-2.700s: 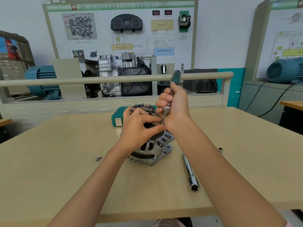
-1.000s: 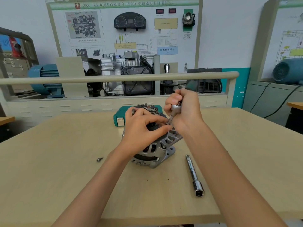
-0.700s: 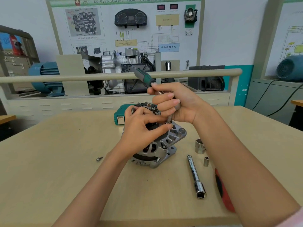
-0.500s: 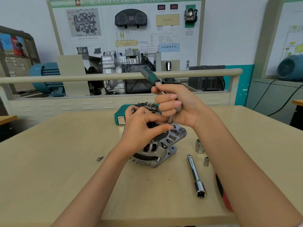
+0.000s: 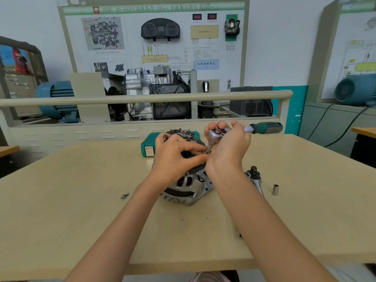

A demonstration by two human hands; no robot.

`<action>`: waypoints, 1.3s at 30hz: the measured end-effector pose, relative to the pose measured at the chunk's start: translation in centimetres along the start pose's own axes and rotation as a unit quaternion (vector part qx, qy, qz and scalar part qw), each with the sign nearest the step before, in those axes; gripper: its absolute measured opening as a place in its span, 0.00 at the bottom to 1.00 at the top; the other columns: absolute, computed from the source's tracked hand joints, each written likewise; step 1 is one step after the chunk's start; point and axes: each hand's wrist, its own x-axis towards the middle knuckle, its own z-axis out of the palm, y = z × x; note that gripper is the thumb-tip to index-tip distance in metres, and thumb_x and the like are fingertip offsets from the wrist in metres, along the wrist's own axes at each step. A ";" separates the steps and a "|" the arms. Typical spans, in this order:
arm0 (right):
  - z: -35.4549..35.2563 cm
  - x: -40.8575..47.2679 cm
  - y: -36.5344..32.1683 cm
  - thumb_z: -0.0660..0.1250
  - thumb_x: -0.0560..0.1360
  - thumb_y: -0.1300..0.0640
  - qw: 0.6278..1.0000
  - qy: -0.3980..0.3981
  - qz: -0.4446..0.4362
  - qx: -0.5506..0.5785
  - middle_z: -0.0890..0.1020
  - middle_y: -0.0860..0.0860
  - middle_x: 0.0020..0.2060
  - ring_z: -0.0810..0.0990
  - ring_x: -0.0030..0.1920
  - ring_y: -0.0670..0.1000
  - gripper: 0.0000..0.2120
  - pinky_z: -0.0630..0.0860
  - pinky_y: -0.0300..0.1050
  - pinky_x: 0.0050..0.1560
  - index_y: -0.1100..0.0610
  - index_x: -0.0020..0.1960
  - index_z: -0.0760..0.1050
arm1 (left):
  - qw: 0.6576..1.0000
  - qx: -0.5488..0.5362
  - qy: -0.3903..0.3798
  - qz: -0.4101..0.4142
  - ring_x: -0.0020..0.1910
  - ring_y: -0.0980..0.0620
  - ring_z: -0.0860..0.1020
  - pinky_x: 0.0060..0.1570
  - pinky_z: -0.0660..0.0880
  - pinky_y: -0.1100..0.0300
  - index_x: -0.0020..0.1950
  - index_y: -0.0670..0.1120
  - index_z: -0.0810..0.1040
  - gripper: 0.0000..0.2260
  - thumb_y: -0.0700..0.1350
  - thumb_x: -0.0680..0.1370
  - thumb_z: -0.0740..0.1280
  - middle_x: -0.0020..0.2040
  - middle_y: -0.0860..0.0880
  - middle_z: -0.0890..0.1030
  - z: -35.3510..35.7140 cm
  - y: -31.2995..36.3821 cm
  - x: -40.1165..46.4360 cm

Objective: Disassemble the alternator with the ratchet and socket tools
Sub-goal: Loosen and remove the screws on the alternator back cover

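1. Pale wooden worktable (image 5: 81, 210): carries everything in play; both forearms reach across it from the near edge.
2. Grey cast-metal alternator with vented housing (image 5: 187, 188): sits mid-table, tipped, with the fastener under work at its upper right.
3. Teal plastic tool case (image 5: 147, 146): just behind the alternator, far side, out of the swing path.
4. Left hand (image 5: 175, 157): curled over the alternator's top, gripping the housing, fingertips pointing right toward the socket; it looks to be steadying the body.
5. Right hand (image 5: 227, 147): fingers clenched round the head of the chrome ratchet with a green-and-black handle (image 5: 262, 128). The handle's long axis runs out to the right, roughly level; the drive points down-left into the small socket (image 5: 207, 149) on the fastener, directly between the two hands. The right hand is the nearer to the tool; the swing likely goes round that socket axis.
6. Second chrome ratchet (image 5: 255, 178): lies on the table right of the alternator, partly hidden by the right forearm, below the handle's arc.
7. Small loose steel socket (image 5: 275, 189): upright, further right, apart from the rest.
8. Small loose screw (image 5: 124, 195): on the table, left of the alternator, well apart.
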 end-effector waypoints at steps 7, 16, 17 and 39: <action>0.1 1.8 -1.5 0.50 0.81 0.57 0.986 -0.061 0.146 -0.044 0.66 0.45 0.17 0.64 0.15 0.44 0.13 0.63 0.31 0.19 0.55 0.38 0.63 | 0.999 0.017 -0.037 0.015 0.46 0.65 0.67 0.57 0.50 0.69 0.41 0.69 0.75 0.08 0.57 0.69 0.72 0.37 0.65 0.81 -0.5 0.5 0.3; 1.7 4.5 -3.1 0.53 0.80 0.54 0.852 -0.246 0.382 -0.261 0.62 0.43 0.16 0.60 0.14 0.40 0.15 0.56 0.30 0.15 0.56 0.35 0.65 | 0.998 0.014 -0.065 0.010 0.48 0.65 0.70 0.57 0.49 0.70 0.43 0.65 0.77 0.04 0.55 0.72 0.70 0.36 0.68 0.80 -0.8 0.4 0.6; 1.9 4.6 -3.1 0.54 0.80 0.53 0.830 -0.272 0.402 -0.274 0.62 0.43 0.16 0.60 0.13 0.40 0.16 0.56 0.30 0.14 0.56 0.35 0.65 | 0.997 0.012 -0.074 0.009 0.49 0.63 0.72 0.57 0.49 0.68 0.44 0.63 0.79 0.03 0.54 0.72 0.70 0.37 0.67 0.81 -0.9 0.4 0.7; 0.5 1.7 -0.6 0.50 0.81 0.56 0.995 0.007 0.098 0.000 0.66 0.45 0.17 0.66 0.17 0.45 0.13 0.65 0.33 0.21 0.53 0.38 0.60 | 0.996 0.003 -0.090 -0.013 0.53 0.61 0.74 0.55 0.51 0.62 0.50 0.55 0.83 0.08 0.52 0.72 0.70 0.40 0.62 0.83 -1.0 0.8 0.9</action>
